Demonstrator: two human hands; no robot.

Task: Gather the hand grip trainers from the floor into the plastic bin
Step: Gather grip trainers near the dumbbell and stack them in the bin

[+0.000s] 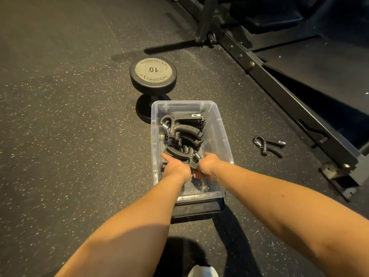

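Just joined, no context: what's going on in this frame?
A person reaches into a clear plastic bin on the gym floor, both hands on one grip trainer: the right hand grips it by the spring, the left hand is on its handle. Stacked in the bin already are several trainers. To the bin's right another trainer lies on the floor. A dumbbell stands behind the bin.
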